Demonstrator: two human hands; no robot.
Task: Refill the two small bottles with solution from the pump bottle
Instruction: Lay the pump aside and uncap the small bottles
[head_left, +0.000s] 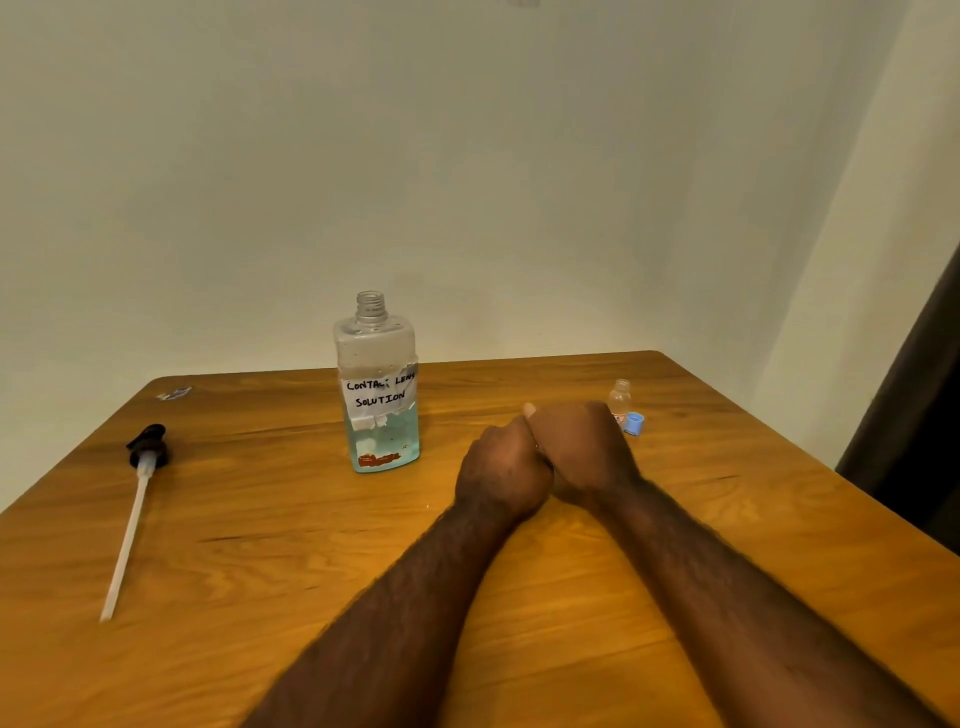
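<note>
Head camera: two curled hands pressed together over the wooden table (675, 545).
The fingers of the left hand (501, 475) and right hand (584, 447) fold under, out of sight, so whether they grip anything cannot be told; one thumb tip shows where the hands touch. The forearms come in uncrossed. Just behind the right hand stands an uncapped small bottle (620, 397), with a blue cap (634, 423) beside it. The pump bottle (378, 384), open-necked and part full, stands left of the hands; the pump head (149, 447) lies far left.

Head-worn view, forward and down.
</note>
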